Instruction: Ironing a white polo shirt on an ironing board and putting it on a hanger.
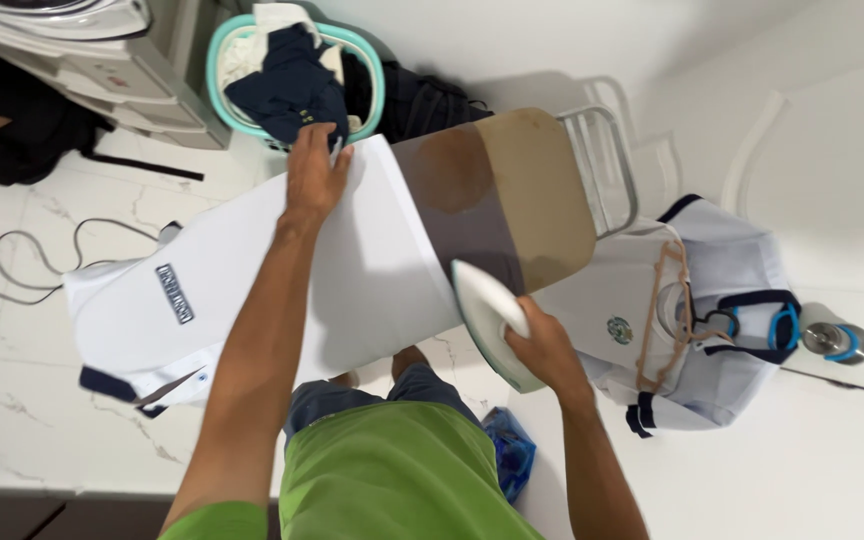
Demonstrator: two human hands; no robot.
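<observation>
Head camera looks straight down on a white short-sleeved shirt with dark navy trim (252, 290) spread flat over a padded ironing board with a beige, brown-stained cover (512, 190). The shirt's cloth lies smooth and nearly creaseless; a small dark rectangular patch sits on its chest, and one navy-edged sleeve hangs off the board's near left end. The left hand (314, 175) lies open, palm down, fingers spread, pressing the far edge of the shirt without gripping anything. The right hand (544, 348) is closed around the handle of a white and pale green electric iron (487, 315), which rests at the shirt's right edge, on the board's near side. Beyond the board stands a teal plastic laundry basket (297, 75) heaped with dark clothes. To the right, another white shirt with navy trim (697, 300) hangs on a door handle.
</observation>
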